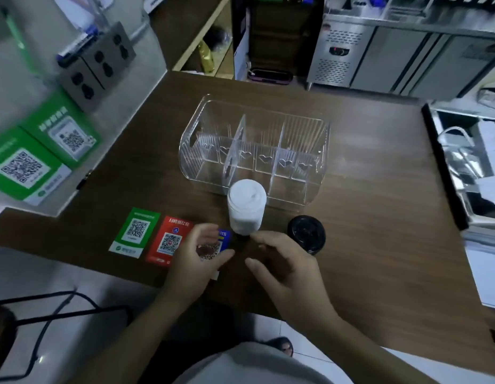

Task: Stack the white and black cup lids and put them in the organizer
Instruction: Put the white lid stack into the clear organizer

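1. Nearest the camera, two bare forearms reach forward over the near edge of a dark wooden table (379, 189).
2. At far left, green QR-code signs (22, 167) lean against the wall, angled to be scanned.
3. Lying flat on the table near its front edge are a green QR card (135, 231) and, just beside it, a red QR card (170, 239).
4. Next comes the left hand (196, 256), fingers loosely curved and holding nothing, hovering above a partly hidden blue card (223, 235).
5. Just beyond both hands stands a stack of white lids (246, 210), upright and touching the front wall of the organizer.
6. Behind the white stack sits the clear organizer (254, 148), divided into three compartments, all without lids; its open top probably suits dropping stacks in from above.
7. Further right, the right hand (285, 261) is relaxed and holds nothing, its fingertips close to the base of the white stack.
8. Right of that hand, almost touching it, sits a shorter stack of black lids (306, 233) on the table.
9. Both stacks look ready to lift into the organizer.
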`<state>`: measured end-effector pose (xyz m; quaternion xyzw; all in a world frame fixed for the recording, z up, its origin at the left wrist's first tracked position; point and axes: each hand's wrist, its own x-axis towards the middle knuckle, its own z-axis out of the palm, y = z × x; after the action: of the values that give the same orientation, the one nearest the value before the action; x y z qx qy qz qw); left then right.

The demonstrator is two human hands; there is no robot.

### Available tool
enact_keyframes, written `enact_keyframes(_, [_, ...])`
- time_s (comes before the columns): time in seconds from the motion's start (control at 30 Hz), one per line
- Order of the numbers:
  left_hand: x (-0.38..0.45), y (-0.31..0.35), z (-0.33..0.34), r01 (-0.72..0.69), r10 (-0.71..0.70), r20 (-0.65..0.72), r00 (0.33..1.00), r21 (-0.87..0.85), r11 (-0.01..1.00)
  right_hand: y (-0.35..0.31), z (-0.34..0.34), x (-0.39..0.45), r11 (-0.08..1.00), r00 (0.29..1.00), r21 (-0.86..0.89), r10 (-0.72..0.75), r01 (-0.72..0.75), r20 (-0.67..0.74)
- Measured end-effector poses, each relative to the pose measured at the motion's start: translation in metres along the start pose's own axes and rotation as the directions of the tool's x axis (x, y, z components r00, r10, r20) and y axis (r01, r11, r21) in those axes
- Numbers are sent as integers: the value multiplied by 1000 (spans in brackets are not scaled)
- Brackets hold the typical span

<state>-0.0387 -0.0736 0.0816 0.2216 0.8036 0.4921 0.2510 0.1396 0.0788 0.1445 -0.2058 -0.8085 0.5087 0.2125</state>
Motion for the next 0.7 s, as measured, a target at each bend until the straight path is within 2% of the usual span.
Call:
enact_keyframes(0.1, [15, -2, -1, -13, 14, 50, 999, -29, 999, -13, 1, 28, 993, 995, -89, -84, 78, -60])
enact_keyframes(0.27, [45, 1, 5, -17, 12, 75, 997, 63, 998, -17, 1, 62, 972, 992, -216, -110, 94, -65])
enact_keyframes(0.37, [59, 2, 13, -47, 34, 104, 994, 118, 992, -10, 3, 78, 959, 997, -276, -69, 56, -35])
enact_keyframes(0.57, [72, 8, 28, -92, 66, 86, 994, 347, 933, 2, 6, 86, 939, 999, -344, 31, -23, 19])
enact_keyframes(0.7, [79, 4, 33, -99, 79, 67, 995, 386, 917, 6, 7, 87, 934, 998, -355, 58, -47, 22])
